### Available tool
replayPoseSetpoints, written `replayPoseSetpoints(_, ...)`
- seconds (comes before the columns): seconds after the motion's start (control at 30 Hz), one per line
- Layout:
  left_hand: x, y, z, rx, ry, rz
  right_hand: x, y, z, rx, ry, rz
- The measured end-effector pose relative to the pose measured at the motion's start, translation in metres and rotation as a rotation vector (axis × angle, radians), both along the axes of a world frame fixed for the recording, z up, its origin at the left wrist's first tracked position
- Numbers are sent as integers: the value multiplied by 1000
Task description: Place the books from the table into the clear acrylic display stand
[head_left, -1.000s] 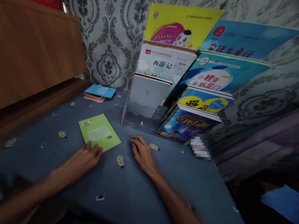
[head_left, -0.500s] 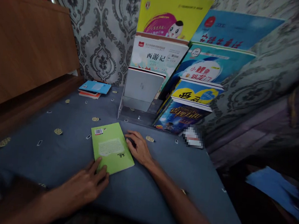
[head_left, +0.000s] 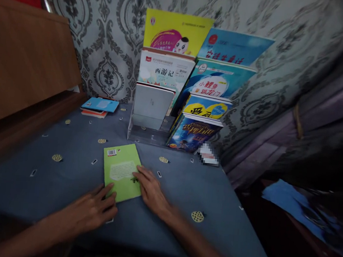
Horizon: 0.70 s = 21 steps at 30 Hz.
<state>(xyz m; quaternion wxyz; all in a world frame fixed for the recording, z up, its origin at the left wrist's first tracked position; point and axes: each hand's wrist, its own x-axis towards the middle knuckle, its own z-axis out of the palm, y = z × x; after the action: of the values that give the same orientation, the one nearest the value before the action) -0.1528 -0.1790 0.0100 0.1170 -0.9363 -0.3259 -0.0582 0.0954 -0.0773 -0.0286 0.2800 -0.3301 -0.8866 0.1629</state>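
The left grip (head_left: 95, 207) has its fingers a little spread on the near left corner of the green book (head_left: 122, 170), while the right grip (head_left: 151, 190) lays its fingertips over the right edge; from here I can't tell whether either one is pinching it. The book lies flat on the bench (head_left: 73, 189), barcode side up, in front of the clear rack (head_left: 150, 139) of upright books.
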Motion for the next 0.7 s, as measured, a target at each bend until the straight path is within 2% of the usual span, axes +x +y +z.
replayPoseSetpoints(0.1, 2, 9, 7, -96, -19, -12, 13, -10, -6, 14, 58, -43)
replayPoseSetpoints(0.27, 15, 30, 15, -247, -71, -45, 33, -20, -10, 41, 63, -204)
replayPoseSetpoints(0.4, 24, 43, 20, -331, -70, -12, 44, -18, 2, 37, -19, -234)
replayPoseSetpoints(0.5, 27, 59, 28, -400, -127, 20, 43, -7, 16, 41, -80, -255)
replayPoseSetpoints(0.6, 35, 89, 32, -394, -176, 122, 26, 15, 28, 57, -92, -222)
replayPoseSetpoints(0.7, 48, 127, 27, -267, -179, 349, -1, 41, 30, 54, -126, -178)
